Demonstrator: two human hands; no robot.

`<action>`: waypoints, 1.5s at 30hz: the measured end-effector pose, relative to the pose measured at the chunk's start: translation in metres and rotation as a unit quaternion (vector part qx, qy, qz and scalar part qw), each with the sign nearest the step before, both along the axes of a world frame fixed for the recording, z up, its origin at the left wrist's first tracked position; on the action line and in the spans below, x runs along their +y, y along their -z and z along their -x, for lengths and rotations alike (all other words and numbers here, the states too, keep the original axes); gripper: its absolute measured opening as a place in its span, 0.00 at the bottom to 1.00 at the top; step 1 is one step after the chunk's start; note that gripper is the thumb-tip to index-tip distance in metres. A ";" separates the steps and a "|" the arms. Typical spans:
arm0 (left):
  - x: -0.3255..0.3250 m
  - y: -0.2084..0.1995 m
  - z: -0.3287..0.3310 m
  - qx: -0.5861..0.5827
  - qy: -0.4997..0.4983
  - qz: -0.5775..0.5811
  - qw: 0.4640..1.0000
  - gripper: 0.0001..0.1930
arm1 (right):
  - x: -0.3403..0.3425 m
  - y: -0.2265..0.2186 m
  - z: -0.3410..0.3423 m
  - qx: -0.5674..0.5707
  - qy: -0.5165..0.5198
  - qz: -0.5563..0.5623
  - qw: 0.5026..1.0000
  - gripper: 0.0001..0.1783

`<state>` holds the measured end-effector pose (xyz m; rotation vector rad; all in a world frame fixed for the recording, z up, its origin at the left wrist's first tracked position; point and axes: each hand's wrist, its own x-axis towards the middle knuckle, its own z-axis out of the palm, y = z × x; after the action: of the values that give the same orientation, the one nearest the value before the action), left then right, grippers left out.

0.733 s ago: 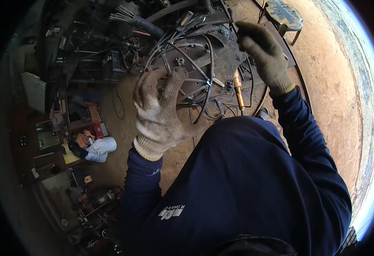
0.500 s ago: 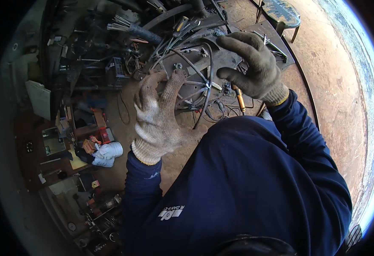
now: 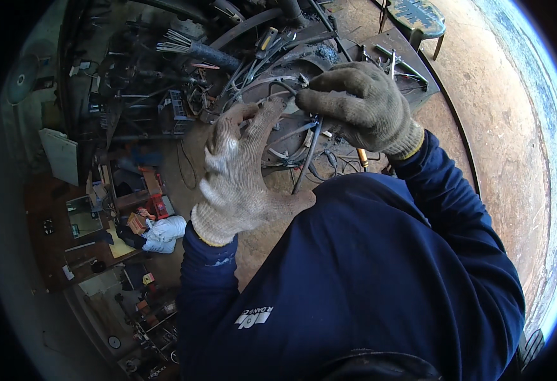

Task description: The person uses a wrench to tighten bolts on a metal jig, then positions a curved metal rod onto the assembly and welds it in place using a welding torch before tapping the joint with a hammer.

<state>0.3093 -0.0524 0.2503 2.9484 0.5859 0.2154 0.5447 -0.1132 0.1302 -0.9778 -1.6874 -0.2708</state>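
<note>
My left hand [image 3: 237, 168], in a knitted work glove, is at the left side of a bent metal rod frame [image 3: 309, 155] with curved rods meeting at a joint. Its thumb stretches out near the frame's lower rod and its fingers are spread apart, some of them bent. My right hand [image 3: 362, 105], in a darker glove, has its fingers closed on the frame's upper right rod. That hand hides the joint and part of the curve. An orange-handled tool [image 3: 362, 157] shows below my right wrist.
The dark metal worktable [image 3: 412, 60] holds a bundle of thin rods [image 3: 175, 42], a yellow-handled tool [image 3: 268, 39] and scattered metal pieces. Cables [image 3: 335, 162] hang at its near edge. A stool [image 3: 418, 22] stands far right; a cluttered low bench [image 3: 50, 219] is at left.
My right hand has moved left and down, closing from spread fingers onto the rod frame. The frame has tilted a little. My left hand has barely shifted.
</note>
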 end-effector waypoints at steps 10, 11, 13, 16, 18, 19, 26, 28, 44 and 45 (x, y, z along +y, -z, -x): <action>0.036 -0.012 -0.010 -0.053 0.055 0.037 0.996 0.65 | 0.028 -0.021 -0.006 -0.102 0.164 -0.139 0.971 0.24; 0.041 -0.014 -0.012 -0.075 0.057 0.065 0.993 0.65 | 0.030 -0.026 -0.011 -0.087 0.182 -0.134 0.970 0.24; 0.049 -0.023 -0.014 -0.116 0.055 0.117 0.985 0.64 | 0.034 -0.035 -0.018 -0.051 0.212 -0.129 0.967 0.25; 0.077 -0.018 0.006 -0.188 0.014 0.164 0.968 0.65 | 0.032 -0.027 -0.032 0.102 0.252 -0.045 0.961 0.19; 0.077 -0.011 0.018 -0.264 -0.088 0.313 0.908 0.67 | 0.032 -0.027 -0.034 0.232 0.206 -0.003 0.951 0.14; 0.083 -0.001 0.030 -0.293 -0.096 0.358 0.881 0.70 | 0.033 -0.023 -0.037 0.271 0.196 0.050 0.941 0.14; 0.062 0.083 0.050 -0.335 -0.099 0.444 0.825 0.71 | 0.020 0.012 -0.031 0.571 0.026 0.322 0.755 0.18; 0.048 0.093 0.031 -0.333 -0.098 0.467 0.813 0.68 | 0.016 0.026 -0.023 0.612 -0.009 0.336 0.716 0.18; 0.033 0.142 0.026 -0.398 -0.027 0.527 0.750 0.69 | 0.002 0.068 0.028 0.687 -0.023 0.376 0.621 0.17; 0.035 0.146 0.022 -0.408 -0.037 0.522 0.748 0.69 | 0.000 0.068 0.029 0.681 -0.016 0.387 0.622 0.17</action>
<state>0.2871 -0.0170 0.1041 1.5112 0.4411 0.8069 0.5154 -0.1127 0.0622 -1.2112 -0.2668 1.1149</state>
